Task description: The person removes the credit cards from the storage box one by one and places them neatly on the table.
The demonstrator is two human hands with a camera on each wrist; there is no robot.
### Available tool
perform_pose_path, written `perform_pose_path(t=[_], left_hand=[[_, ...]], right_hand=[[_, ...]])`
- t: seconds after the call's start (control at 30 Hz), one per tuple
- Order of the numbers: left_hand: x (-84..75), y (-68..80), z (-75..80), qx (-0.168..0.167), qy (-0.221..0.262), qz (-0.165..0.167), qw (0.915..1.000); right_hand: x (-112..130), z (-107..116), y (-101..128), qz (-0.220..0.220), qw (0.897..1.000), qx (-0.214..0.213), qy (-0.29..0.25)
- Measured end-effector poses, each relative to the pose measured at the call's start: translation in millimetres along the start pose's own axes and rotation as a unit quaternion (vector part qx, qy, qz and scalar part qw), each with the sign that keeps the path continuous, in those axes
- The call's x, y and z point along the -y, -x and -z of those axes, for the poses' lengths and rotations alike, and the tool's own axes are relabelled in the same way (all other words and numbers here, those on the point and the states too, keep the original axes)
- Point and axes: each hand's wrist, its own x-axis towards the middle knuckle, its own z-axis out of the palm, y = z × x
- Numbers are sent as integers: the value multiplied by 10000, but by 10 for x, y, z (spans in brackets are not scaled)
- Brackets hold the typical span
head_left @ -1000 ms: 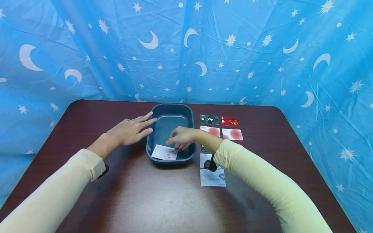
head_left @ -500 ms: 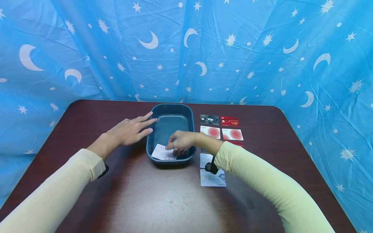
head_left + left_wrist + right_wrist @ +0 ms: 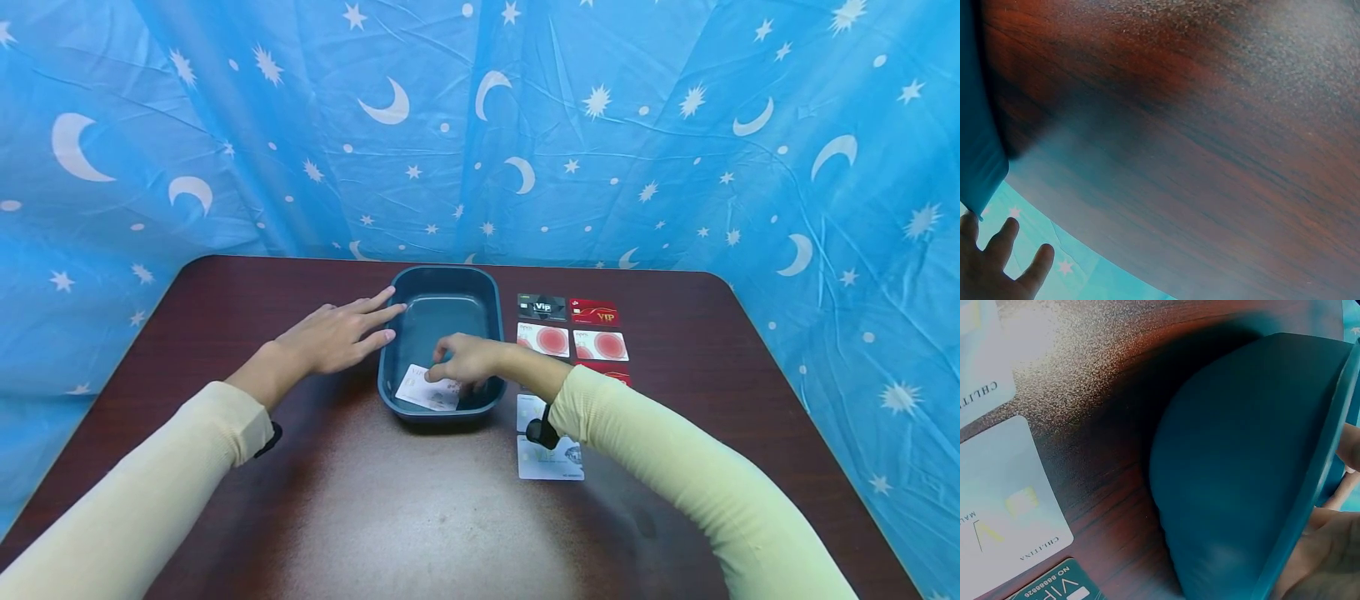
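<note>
My right hand (image 3: 471,358) reaches into the dark blue plastic bin (image 3: 438,415) and pinches a white VIP card (image 3: 420,390) near the front wall, thumb on top. The card is slightly tilted, and its right edge is hidden under the fingers. In the right wrist view the bin's wall (image 3: 1241,456) covers most of that hand. My left hand (image 3: 341,335) has its fingers spread, with fingertips on the bin's left rim. The left wrist view catches some of these fingers (image 3: 1004,244) at the lower left corner.
Right of the bin, cards lie in rows: a black Vip card (image 3: 542,307), a red VIP card (image 3: 595,312), two white cards with red circles (image 3: 601,345), a partly covered red card (image 3: 613,371). A silver card (image 3: 551,463) lies nearest, under the right forearm. A blue curtain (image 3: 450,125) hangs behind.
My right hand has moved slightly down onto the white card, and the card has shifted and turned a little inside the bin. The left hand has stayed on the rim.
</note>
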Motion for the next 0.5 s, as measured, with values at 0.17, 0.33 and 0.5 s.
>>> perform_pose_path(t=[0.17,0.33,0.5], left_hand=[[-1,-3,4,6,29,2,10000],[2,-8,-3,-1,8,10,10000],[1,-7,-13,-9,24,33,10000]], right_hand=[[12,18,6,72,9998,127,120],[44,36,22,91,9996,257,-41],[32,50,0,32,9992,333,-205]])
